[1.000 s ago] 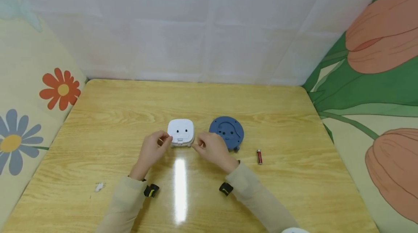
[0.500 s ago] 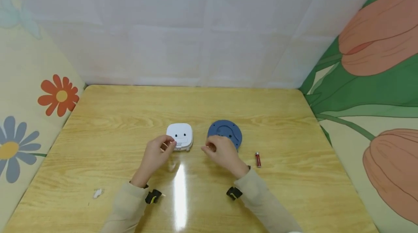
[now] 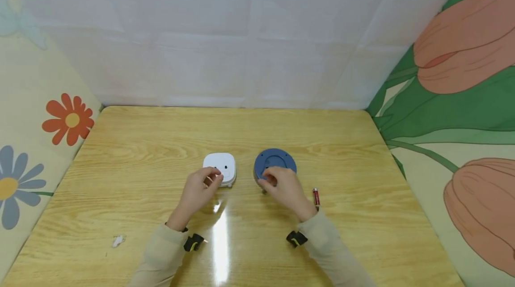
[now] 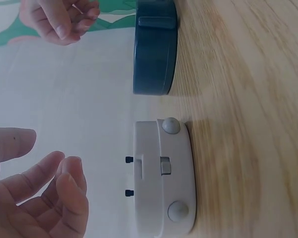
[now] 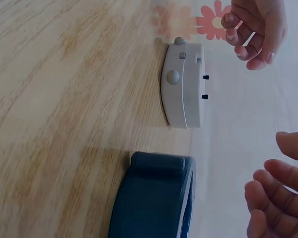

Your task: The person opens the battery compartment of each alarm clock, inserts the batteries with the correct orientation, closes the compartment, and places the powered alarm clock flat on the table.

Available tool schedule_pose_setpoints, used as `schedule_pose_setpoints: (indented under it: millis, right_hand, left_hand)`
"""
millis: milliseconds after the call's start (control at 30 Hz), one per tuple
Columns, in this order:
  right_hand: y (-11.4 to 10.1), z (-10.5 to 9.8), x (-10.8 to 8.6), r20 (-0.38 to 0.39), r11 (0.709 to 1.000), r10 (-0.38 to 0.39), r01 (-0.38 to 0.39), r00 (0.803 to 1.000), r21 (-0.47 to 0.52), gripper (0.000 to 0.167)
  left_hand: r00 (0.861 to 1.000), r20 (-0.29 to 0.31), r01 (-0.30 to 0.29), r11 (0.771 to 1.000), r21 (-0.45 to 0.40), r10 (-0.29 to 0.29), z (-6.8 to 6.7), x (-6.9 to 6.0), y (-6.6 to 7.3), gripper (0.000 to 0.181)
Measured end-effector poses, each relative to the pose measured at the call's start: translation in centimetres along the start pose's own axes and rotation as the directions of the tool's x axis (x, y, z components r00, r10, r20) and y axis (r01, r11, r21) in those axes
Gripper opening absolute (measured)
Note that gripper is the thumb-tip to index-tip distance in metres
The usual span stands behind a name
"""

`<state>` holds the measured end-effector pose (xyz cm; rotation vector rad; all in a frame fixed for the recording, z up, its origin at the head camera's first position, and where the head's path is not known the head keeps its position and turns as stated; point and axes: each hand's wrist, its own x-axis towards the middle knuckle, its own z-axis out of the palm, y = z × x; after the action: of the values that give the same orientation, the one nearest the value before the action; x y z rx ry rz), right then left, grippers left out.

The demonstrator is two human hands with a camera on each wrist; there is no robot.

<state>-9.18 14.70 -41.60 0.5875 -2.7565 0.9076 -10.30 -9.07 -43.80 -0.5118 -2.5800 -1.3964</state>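
A white rounded-square device (image 3: 219,161) lies flat on the table with two small black knobs on its upper face. In the left wrist view its grey ball feet (image 4: 178,211) show along one side. My left hand (image 3: 199,191) hovers by its near edge, fingers loosely bent, holding nothing. To the right lies a round dark-blue device (image 3: 277,153) with a recessed upper face, partly hidden in the head view by my right hand (image 3: 287,188). That hand hangs above it, apart from it, with relaxed fingers and nothing in them.
A red battery (image 3: 316,196) lies right of the blue device, close to my right wrist. A small white scrap (image 3: 117,241) is at the front left of the wooden table (image 3: 161,135). White cloth (image 3: 201,54) hangs along the back edge.
My right hand has moved right, from the white device's corner to above the blue device. My left hand has come off the white device's edge and shifted slightly right.
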Motion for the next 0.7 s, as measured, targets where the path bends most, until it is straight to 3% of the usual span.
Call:
schedule_pose_setpoints:
  millis: [333,700]
  right_hand:
    - [1.1,-0.9,-0.7,0.021,0.999,0.053,-0.053,0.998,0.004,0.014]
    - [2.6,-1.8,-1.6,-0.016,0.997,0.075,-0.075,0.997,0.004,0.013]
  left_hand:
    - [0.998,0.008,-0.058,0.998,-0.029,0.058,1.1,0.4,0.7,0.005]
    - [0.998,0.048,-0.045,0.998,-0.052,0.047,2.5,0.8,1.4,0.008]
